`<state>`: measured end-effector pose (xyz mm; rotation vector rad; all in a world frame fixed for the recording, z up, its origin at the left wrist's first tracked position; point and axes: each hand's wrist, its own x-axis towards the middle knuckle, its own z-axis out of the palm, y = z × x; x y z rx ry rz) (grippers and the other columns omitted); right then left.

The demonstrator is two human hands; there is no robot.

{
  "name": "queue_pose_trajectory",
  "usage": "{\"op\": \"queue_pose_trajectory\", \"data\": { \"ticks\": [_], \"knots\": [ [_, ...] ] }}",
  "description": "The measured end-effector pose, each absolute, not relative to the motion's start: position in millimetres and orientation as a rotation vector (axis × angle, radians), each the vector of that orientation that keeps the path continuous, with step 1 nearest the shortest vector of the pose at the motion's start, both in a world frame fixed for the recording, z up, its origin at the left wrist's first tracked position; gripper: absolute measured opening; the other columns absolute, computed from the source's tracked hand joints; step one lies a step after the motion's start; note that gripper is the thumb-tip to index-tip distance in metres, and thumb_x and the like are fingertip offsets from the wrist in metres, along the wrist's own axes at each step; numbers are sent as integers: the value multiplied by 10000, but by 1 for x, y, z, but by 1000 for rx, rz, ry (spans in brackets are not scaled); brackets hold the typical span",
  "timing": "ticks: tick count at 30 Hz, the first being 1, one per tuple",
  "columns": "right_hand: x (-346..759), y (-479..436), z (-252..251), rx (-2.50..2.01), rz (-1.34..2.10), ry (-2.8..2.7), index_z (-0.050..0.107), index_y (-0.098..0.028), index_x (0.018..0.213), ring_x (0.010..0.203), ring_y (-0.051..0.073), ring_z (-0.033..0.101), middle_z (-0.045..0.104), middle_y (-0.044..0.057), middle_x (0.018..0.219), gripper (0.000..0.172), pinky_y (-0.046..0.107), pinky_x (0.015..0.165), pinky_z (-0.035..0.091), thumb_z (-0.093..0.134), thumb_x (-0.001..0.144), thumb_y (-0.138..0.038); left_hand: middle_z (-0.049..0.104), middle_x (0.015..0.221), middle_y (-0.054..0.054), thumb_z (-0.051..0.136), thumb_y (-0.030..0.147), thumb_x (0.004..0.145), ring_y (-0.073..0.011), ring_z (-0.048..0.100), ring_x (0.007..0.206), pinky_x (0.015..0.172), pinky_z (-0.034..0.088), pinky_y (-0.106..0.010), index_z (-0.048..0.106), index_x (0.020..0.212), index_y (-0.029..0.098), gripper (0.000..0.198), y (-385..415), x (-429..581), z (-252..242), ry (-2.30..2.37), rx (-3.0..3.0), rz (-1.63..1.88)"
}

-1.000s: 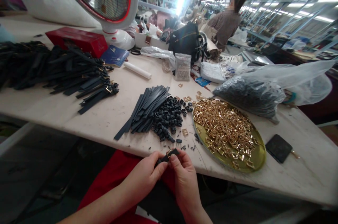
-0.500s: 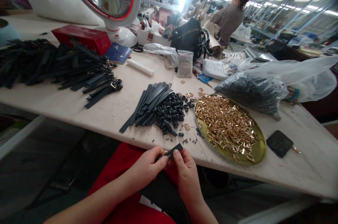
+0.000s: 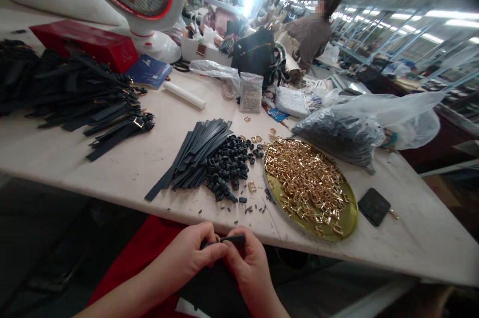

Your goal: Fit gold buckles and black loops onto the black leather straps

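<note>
Close together at the table's front edge, both hands pinch one black strap [image 3: 236, 239]. My left hand [image 3: 200, 247] is closed around the end with a bit of gold metal, apparently a buckle [image 3: 217, 238], mostly hidden by the fingers. My right hand [image 3: 247, 257] grips the strap with the thumb in front and fingers behind. Just beyond the hands are a fanned stack of flat black straps [image 3: 194, 151] and a heap of small black loops [image 3: 228, 163]. Right of them, a round yellowish tray [image 3: 350, 218] carries many gold buckles [image 3: 307, 178].
Finished-looking black straps with buckles [image 3: 101, 103] pile up on the left, by a red box [image 3: 86, 43] and a fan [image 3: 149, 33]. A clear plastic bag [image 3: 344, 131] of dark pieces and a black square item [image 3: 374, 206] lie right. A person [image 3: 310, 33] stands farther back.
Both hands have moved down and left in view and come closer together. The strap has turned from slanting upward to nearly level, and the view has shifted slightly.
</note>
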<state>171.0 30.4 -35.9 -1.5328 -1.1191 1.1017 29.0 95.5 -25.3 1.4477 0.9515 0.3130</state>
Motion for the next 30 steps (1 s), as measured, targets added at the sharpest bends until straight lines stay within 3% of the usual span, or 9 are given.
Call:
{"op": "queue_pose_trajectory", "data": {
  "ticks": [6,8,11,14,20,24,26,30],
  "knots": [
    [211,62,-18,-1499,1121,-1374,569,-170,762,638,142,505,541,15,660,420,248,589,388,305,893,-468,542,654,46,469,361,799,-117,486,551,498,342,-199,479,1033,191,290,114,37,-24,908,1525,306],
    [239,85,-13,-1687,783,-1406,567,-171,784,622,150,503,523,10,634,378,255,585,393,341,881,-458,524,634,42,416,356,835,-122,487,588,535,339,-204,538,958,194,237,117,38,-22,887,1592,285],
    [275,126,-8,-1939,271,-1577,563,-170,828,717,166,534,579,42,771,227,269,661,414,423,854,-347,471,579,49,384,389,849,-121,456,566,544,329,-212,543,837,178,265,122,38,-23,928,1571,300],
    [288,166,-6,-1992,127,-1680,584,-174,853,782,182,535,580,61,861,155,290,727,394,457,828,-259,435,555,60,383,422,847,-117,424,538,530,316,-212,520,825,172,286,124,38,-26,957,1520,338],
    [273,208,-19,-2062,135,-1714,590,-165,680,750,213,529,566,83,781,63,329,709,357,554,731,-170,417,539,66,402,427,843,-111,408,521,510,299,-208,517,812,169,285,122,37,-25,953,1501,360],
    [271,199,-16,-1987,268,-1647,555,-166,664,773,200,514,552,74,787,61,337,751,355,536,718,-144,417,529,69,412,423,840,-108,404,511,512,301,-211,512,775,173,277,120,33,-22,989,1496,436],
    [268,184,-9,-1907,408,-1598,545,-162,704,738,185,516,553,61,767,69,329,730,385,533,741,-219,416,526,69,417,429,837,-108,401,508,510,306,-212,510,757,173,283,121,31,-19,1004,1486,484],
    [242,140,6,-1687,787,-1456,506,-154,1003,670,133,541,576,33,786,323,276,643,454,458,798,-399,441,573,55,423,404,839,-109,414,538,526,329,-211,525,768,168,266,122,31,-6,1004,1509,624]
  ]
}}
